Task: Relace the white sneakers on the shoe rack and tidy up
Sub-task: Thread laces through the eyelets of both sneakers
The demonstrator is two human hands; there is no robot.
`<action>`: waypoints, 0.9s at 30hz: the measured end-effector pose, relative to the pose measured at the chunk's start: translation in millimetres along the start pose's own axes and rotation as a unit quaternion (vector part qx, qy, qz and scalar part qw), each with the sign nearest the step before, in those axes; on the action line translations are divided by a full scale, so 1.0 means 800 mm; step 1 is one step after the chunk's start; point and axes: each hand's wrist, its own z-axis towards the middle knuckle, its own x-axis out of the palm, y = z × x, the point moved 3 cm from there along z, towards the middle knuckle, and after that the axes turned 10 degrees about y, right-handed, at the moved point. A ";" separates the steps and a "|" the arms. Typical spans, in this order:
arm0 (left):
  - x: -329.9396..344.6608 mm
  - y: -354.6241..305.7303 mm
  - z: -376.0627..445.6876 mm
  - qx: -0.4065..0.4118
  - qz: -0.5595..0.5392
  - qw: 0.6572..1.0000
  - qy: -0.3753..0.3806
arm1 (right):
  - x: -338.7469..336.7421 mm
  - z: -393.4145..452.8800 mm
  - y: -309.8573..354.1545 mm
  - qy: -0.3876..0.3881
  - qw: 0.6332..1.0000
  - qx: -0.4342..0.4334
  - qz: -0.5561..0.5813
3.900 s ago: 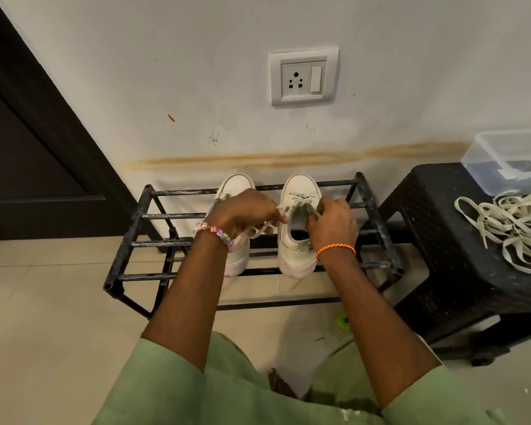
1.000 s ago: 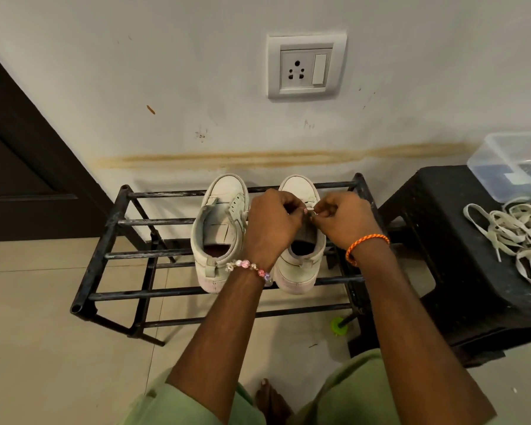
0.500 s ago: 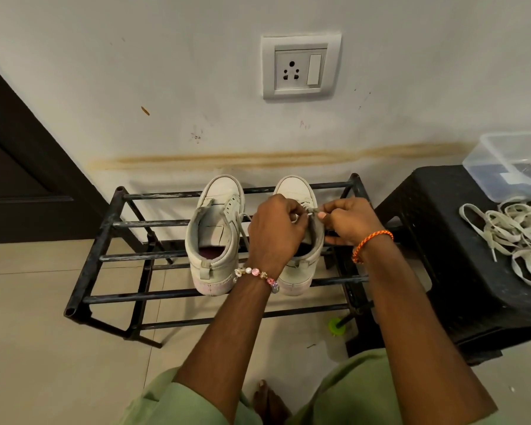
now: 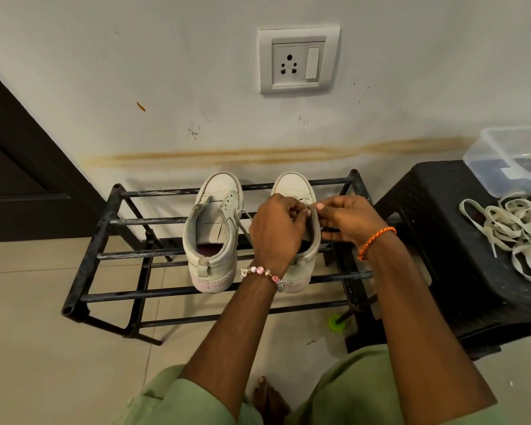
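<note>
Lacing the right-hand white sneaker [image 4: 298, 191] on the black metal shoe rack [image 4: 105, 228], both hands meeting over its tongue.

Head view: the left hand [image 4: 276, 231] lies over the shoe's opening with fingers curled, pinching at the lace area; the right hand [image 4: 347, 217] meets it thumb to thumb, fingers curled and pinching something small there, though the lace end itself is hidden. A loose lace strand [image 4: 244, 223] runs from under the left hand toward the other white sneaker [image 4: 215, 228], which stands just beside, heel toward the camera. Both shoes sit on the rack's top bars, toes to the wall. No brand or writing can be read on either shoe. To the right, a black stool [image 4: 442, 240] holds a heap of pale laces [image 4: 509, 228] and a clear plastic box [image 4: 509, 157]. A wall socket [image 4: 298, 61] sits above.
</note>
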 end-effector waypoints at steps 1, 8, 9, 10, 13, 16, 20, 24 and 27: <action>0.000 -0.001 -0.001 0.000 -0.010 1.000 0.001 | 0.000 0.002 -0.001 -0.009 1.000 -0.008 0.003; 0.000 0.014 -0.003 -0.013 0.048 0.999 0.007 | 0.000 0.000 0.016 -0.189 0.948 -0.136 -0.216; 0.000 0.015 -0.005 -0.024 0.053 0.998 -0.002 | -0.002 -0.005 0.025 -0.212 0.932 -0.180 -0.233; -0.001 0.016 -0.007 -0.033 0.054 0.998 -0.012 | -0.002 -0.012 0.037 -0.227 0.920 -0.217 -0.236; 0.001 0.017 -0.010 -0.059 0.039 0.997 -0.018 | 0.002 -0.036 0.074 -0.193 0.938 -0.278 -0.080; 0.004 0.021 -0.009 -0.080 0.023 0.996 -0.016 | 0.010 -0.063 0.101 -0.062 0.941 -0.299 0.145; 0.007 0.024 -0.008 -0.092 0.030 0.994 -0.051 | 0.006 -0.067 0.102 -0.066 0.938 -0.310 0.139; 0.008 0.026 -0.010 -0.090 0.016 0.991 -0.100 | 0.002 -0.028 0.058 -0.146 0.926 -0.192 -0.290; 0.007 0.029 -0.011 -0.094 0.010 0.989 -0.109 | 0.007 -0.013 0.022 -0.069 0.921 -0.088 -0.372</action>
